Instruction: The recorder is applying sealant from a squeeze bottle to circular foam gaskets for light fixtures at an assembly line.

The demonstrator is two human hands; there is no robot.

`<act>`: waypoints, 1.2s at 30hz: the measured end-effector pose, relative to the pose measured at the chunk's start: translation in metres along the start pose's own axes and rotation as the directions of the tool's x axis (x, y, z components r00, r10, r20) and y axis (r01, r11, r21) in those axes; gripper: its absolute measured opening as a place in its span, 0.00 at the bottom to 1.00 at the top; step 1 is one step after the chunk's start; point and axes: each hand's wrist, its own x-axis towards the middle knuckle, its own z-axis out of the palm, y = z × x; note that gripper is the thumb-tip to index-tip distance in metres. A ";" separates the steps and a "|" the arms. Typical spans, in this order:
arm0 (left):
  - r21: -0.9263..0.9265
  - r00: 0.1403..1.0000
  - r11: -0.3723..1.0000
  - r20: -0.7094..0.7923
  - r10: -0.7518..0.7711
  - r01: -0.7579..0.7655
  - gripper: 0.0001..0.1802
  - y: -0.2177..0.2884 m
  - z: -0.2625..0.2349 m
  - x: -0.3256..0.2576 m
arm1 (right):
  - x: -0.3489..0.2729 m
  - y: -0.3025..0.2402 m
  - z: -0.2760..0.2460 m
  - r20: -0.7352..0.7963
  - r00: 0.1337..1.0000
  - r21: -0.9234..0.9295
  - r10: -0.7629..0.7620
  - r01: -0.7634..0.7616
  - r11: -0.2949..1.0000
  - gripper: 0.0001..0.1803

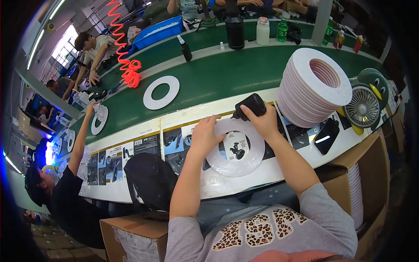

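A white foam ring (235,163) lies flat on the workbench edge right in front of me. My left hand (205,133) presses on the ring's left side, fingers spread. My right hand (262,120) grips a black squeeze bottle (249,106), tilted with its nozzle down at the ring's upper rim. To the right a tall stack of identical white rings (312,87) rises from the bench.
Another white ring (161,92) rides the green conveyor belt (218,74). A small fan (362,107), a black phone (326,134), bottles and a red coiled hose (124,56) stand around. A co-worker at left reaches to a ring (99,120). Cardboard boxes (131,236) sit below.
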 end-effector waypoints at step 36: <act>-0.035 1.000 0.999 0.014 0.025 -0.024 0.33 0.000 0.000 0.000 | 0.002 0.005 0.000 0.000 0.999 -0.097 -0.034 0.034 0.995 0.17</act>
